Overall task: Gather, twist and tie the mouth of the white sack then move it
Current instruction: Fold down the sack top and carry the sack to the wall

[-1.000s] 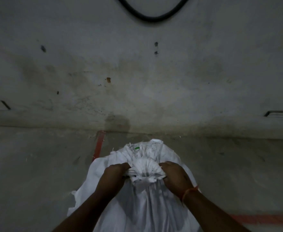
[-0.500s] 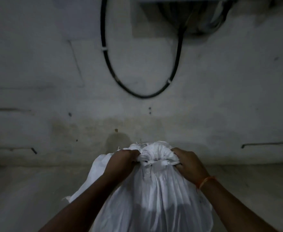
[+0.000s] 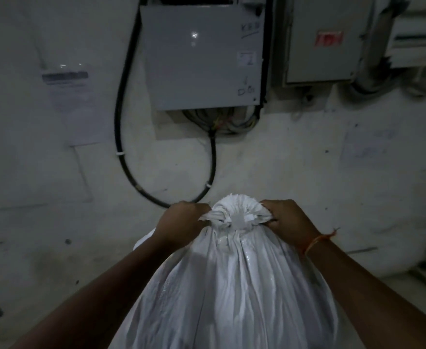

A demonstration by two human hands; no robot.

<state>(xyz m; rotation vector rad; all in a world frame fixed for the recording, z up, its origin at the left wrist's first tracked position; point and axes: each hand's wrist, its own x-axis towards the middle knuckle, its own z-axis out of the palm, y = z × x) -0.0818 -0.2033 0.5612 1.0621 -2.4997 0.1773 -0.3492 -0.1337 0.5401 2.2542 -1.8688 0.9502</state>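
Sack: we see the white sack filling the lower centre of the frame, its woven fabric falling in long pleats from a gathered neck down to the bottom edge.
Mouth: the sack's mouth is bunched into a tight puckered rosette just below mid-frame, cinched by a band of the same white material under the ruffle.
Left hand: we log the left hand at the left side of the mouth, fingers curled closed around a tuft of the gathered fabric, knuckles up.
Right hand: the right hand sits at the right side of the mouth, likewise closed in a fist on the bunched fabric; fingertips are hidden in the folds.
Wrist band: an orange thread circles the right wrist, one loose end sticking out to the right.
Forearms: both bare forearms enter from the lower corners and converge on the neck.
Wall: a pale, scuffed wall takes up the background.
Grey box: a grey metal cabinet hangs upper centre, with handwritten marks we cannot read.
Cable: a black cable loops down from the box and back up beneath it, passing just behind the left hand.
Second box: another cabinet with a red label sits upper right.
Paper: a blurred notice is stuck upper left.
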